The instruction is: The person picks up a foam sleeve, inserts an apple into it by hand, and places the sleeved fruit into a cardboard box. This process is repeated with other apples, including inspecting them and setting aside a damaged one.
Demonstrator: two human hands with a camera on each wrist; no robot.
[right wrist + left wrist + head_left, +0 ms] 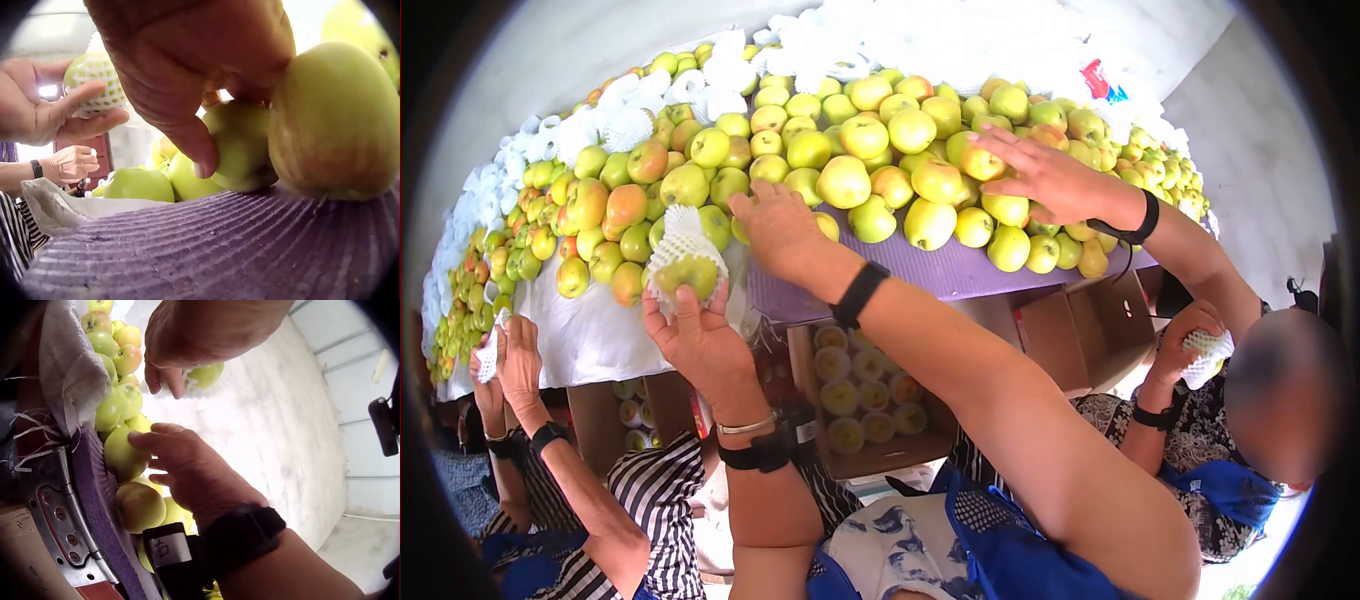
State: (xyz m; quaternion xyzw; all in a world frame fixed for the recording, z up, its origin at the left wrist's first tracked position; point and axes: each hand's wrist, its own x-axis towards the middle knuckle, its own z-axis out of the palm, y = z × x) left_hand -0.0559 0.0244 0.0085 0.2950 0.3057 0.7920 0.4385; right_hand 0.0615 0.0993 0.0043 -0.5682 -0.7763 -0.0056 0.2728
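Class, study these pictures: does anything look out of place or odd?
Yes: behind the apples, at the right, what looks like a red and blue packet lies by the white foam nets, its colours unlike theirs.

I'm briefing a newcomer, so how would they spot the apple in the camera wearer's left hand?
Start with the long heap of yellow-green apples in the head view. At its near edge, left of the purple mat, the wearer's left hand holds one apple. A white foam net wraps it, while the heaped apples just behind it are bare.
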